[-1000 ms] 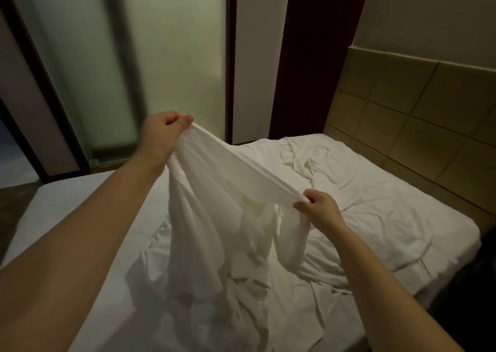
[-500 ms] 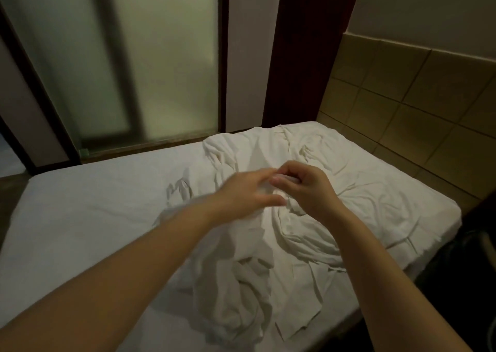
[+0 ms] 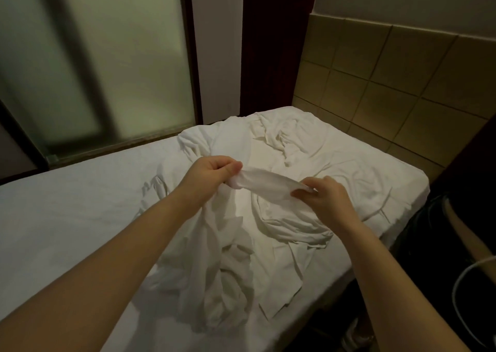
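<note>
1. A thin, heavily wrinkled white sheet lies in a loose heap on the right half of the bed.
2. One edge is lifted off the heap and drawn into a short, slightly sagging band.
3. The left hand pinches one end of the band and the right hand pinches the other.
4. Below the band, the fabric falls in bunched folds towards the bed's near edge.
5. More crumpled white fabric spreads to the far corner; whether it is the same piece cannot be told.
</note>
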The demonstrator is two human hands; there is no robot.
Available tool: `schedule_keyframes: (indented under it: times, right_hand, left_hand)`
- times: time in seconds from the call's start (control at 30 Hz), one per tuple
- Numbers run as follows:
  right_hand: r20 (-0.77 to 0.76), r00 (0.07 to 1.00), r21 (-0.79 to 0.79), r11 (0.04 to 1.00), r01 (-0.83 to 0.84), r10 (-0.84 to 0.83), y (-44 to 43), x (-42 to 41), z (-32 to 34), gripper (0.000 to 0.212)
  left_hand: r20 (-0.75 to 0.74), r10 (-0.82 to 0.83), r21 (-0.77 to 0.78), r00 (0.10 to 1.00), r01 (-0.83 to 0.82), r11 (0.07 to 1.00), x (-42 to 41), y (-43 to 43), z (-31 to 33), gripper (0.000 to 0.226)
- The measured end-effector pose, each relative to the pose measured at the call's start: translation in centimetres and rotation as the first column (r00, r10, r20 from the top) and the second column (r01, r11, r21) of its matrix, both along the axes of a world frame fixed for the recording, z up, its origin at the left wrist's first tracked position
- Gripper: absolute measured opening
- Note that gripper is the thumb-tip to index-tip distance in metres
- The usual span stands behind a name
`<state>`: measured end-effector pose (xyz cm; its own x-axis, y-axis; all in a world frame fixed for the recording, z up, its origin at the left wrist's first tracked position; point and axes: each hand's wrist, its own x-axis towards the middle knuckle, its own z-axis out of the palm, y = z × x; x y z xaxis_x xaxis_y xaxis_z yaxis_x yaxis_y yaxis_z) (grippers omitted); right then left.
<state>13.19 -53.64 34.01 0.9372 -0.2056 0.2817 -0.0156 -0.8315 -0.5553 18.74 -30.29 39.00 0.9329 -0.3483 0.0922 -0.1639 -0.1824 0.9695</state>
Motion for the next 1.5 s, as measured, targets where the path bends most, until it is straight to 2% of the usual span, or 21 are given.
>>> schedule_keyframes:
  times: [0.1, 0.23, 0.37, 0.43, 0.5, 0.53, 0.6, 0.63, 0.73, 0.8, 0.87, 0.9, 0.97, 1.07, 1.13, 1.23, 1.3, 1.4, 1.5]
  right_hand:
    - [0.083, 0.993, 0.068, 0.994, 0.080, -0.086, -1.8, -0.4, -0.2, 0.013]
    - [0.208, 0.956, 0.249, 0.956, 0.153, -0.208, -3.1, -0.3, -0.1, 0.012]
    - [0.271, 0.909, 0.087, 0.949, 0.304, -0.316, -5.2, 0.1, -1.0, 0.016]
    - [0.262, 0.904, 0.083, 0.941, 0.328, -0.338, -5.6, 0.2, -1.8, 0.016]
    - [0.255, 0.906, 0.188, 0.936, 0.297, -0.339, -5.5, 0.3, -2.0, 0.015]
    - [0.250, 0.904, 0.301, 0.915, 0.268, -0.347, -5.3, 0.4, -1.9, 0.015]
    - [0.236, 0.905, 0.534, 0.825, 0.184, -0.355, -4.9, 0.8, -1.2, 0.018]
    - [0.241, 0.908, 0.597, 0.789, 0.141, -0.344, -4.8, 0.9, -0.7, 0.021]
    - [0.288, 0.935, 0.653, 0.756, -0.033, -0.208, -4.4, 1.6, 0.6, 0.027]
    - [0.319, 0.938, 0.678, 0.725, -0.125, -0.136, -4.1, 1.9, 1.3, 0.022]
    - [0.335, 0.929, 0.694, 0.707, -0.133, -0.155, -4.2, 2.6, 1.8, 0.014]
    - [0.329, 0.928, 0.676, 0.730, -0.102, -0.175, -4.4, 3.1, 1.9, 0.010]
    - [0.274, 0.945, 0.574, 0.819, -0.010, -0.181, -4.7, 3.9, 1.9, 0.006]
    - [0.249, 0.954, 0.479, 0.877, 0.029, -0.168, -4.1, 4.8, 1.4, 0.021]
    - [0.283, 0.934, 0.503, 0.863, 0.050, -0.219, -3.2, 5.1, 1.6, 0.024]
    - [0.266, 0.907, 0.672, 0.738, 0.069, -0.327, -2.1, 5.3, 2.2, 0.032]
    - [0.234, 0.933, 0.757, 0.653, 0.003, -0.274, -0.4, 4.8, 2.6, 0.033]
    - [0.173, 0.985, 0.775, 0.616, -0.144, 0.012, 4.0, 3.2, 2.6, 0.020]
    - [0.111, 0.971, 0.805, 0.554, -0.212, 0.210, 8.3, 1.1, 2.1, 0.017]
  left_hand:
    - [-0.016, 0.051, 0.035, 0.999, -0.051, 0.998, -0.4, -0.6, -0.2, 0.022]
    - [0.003, 0.041, 0.145, 0.999, -0.041, 0.989, -0.8, -1.4, -0.4, 0.024]
    - [0.033, 0.073, 0.176, 0.997, -0.078, 0.981, -1.2, -1.7, -0.7, 0.024]
    - [0.037, 0.112, 0.173, 0.993, -0.117, 0.978, -1.4, -1.6, -0.7, 0.024]
    - [0.028, 0.124, 0.188, 0.992, -0.127, 0.974, -1.5, -1.7, -0.8, 0.024]
    - [0.019, 0.125, 0.203, 0.992, -0.127, 0.971, -1.6, -1.8, -0.8, 0.024]
    - [0.000, 0.130, 0.222, 0.991, -0.127, 0.967, -1.7, -2.1, -1.0, 0.023]
    - [-0.006, 0.135, 0.225, 0.991, -0.130, 0.966, -1.8, -2.3, -1.1, 0.023]
    - [0.020, 0.157, 0.232, 0.987, -0.158, 0.960, -1.6, -3.0, -1.2, 0.017]
    - [0.095, 0.224, 0.252, 0.970, -0.241, 0.937, -1.2, -3.4, -1.2, 0.009]
    - [0.141, 0.324, 0.231, 0.935, -0.350, 0.908, -0.9, -3.6, -0.7, 0.004]
    - [0.142, 0.362, 0.220, 0.921, -0.386, 0.896, -0.8, -3.6, -0.5, 0.006]
    - [0.095, 0.399, 0.230, 0.912, -0.410, 0.883, -0.8, -3.3, -0.3, 0.013]
    - [-0.052, 0.380, 0.241, 0.924, -0.357, 0.902, -1.1, -2.5, -0.3, 0.021]
    - [-0.130, 0.379, 0.220, 0.916, -0.346, 0.912, -1.3, -1.7, -0.5, 0.022]
    - [-0.205, 0.420, 0.156, 0.884, -0.394, 0.906, -1.6, -0.5, -0.5, 0.013]
    - [-0.250, 0.458, 0.073, 0.853, -0.455, 0.888, -1.7, -0.1, -0.4, 0.015]
    - [-0.332, 0.495, -0.018, 0.803, -0.530, 0.848, -2.1, -0.1, -0.5, 0.022]
    - [-0.410, 0.501, -0.081, 0.762, -0.578, 0.812, -2.8, -0.4, -0.9, 0.022]
